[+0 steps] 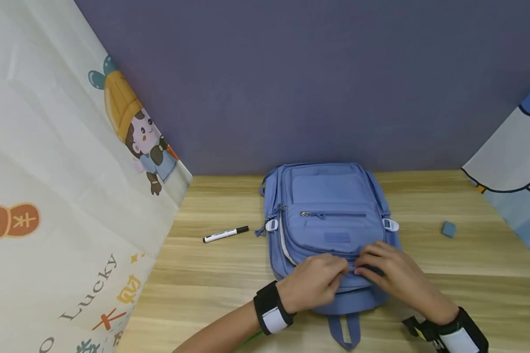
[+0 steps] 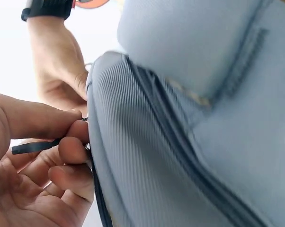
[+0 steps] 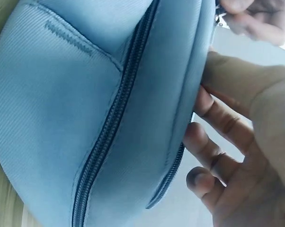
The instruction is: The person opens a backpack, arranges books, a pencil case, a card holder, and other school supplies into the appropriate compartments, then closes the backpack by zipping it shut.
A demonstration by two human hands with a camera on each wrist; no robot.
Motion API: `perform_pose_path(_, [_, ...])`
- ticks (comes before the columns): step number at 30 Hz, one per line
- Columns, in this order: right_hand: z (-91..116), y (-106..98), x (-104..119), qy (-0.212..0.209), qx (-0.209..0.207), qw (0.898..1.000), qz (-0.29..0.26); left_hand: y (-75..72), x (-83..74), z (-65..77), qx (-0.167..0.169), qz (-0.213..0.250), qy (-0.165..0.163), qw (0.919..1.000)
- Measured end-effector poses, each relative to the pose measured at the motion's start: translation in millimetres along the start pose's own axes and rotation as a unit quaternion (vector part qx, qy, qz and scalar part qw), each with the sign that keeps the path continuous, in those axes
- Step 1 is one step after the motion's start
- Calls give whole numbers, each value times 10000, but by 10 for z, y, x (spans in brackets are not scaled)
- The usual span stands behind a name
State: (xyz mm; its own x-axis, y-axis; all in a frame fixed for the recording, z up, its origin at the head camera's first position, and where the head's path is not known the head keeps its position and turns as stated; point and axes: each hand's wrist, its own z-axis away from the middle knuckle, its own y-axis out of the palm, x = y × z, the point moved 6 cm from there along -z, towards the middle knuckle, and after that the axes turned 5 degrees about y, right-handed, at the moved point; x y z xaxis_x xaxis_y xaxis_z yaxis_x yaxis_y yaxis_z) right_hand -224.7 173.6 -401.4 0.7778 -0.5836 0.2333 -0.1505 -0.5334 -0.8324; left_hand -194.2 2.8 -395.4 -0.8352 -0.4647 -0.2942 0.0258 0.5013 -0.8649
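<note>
A blue backpack lies on the table, its top carry loop toward the near edge. My left hand is at the near part of the bag's front. In the left wrist view its thumb and fingers pinch a dark zipper pull beside the fabric edge. Just to the right, my right hand pinches the edge of the bag between thumb and fingers, as the right wrist view shows. A closed-looking zipper runs along the panel there. The slider itself is mostly hidden by fingers.
A white marker with a black cap lies left of the backpack. A small blue block sits to the right. Behind the table rises a dark purple-grey wall, with a printed white cloth on the left side.
</note>
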Motion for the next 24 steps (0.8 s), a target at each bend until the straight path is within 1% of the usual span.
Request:
perform_pose_path(4, [-26,-17,-14,53,-22,9999,154,-113,78,95,-254,-20,-193,9995])
perform_pose_path(7, [-50,-22,-11,110,11,9997,221,-179,131,185,-375,31,-345,9987])
perform_pose_path(9, [-65,-20,1,150,25,9995,262,-216,160,251,-483,139,-442,9978])
perform_pose_path(12, [-112,-16,60,202,116,9992,336,-264,174,326,-628,251,-501,9964])
perform_pose_path(15, [-221,21,195,159,257,9991,308,-285,169,355,-686,355,-477,9959])
perform_pose_path(18, [-354,112,364,-131,363,9991,186,-289,167,362,-704,311,-458,9960])
perform_pose_path(21, [-422,194,462,-317,323,9990,56,-286,174,376,-760,402,-506,9950])
perform_pose_path(24, [-427,204,472,-231,182,9996,-5,-298,206,414,-832,441,-562,9940])
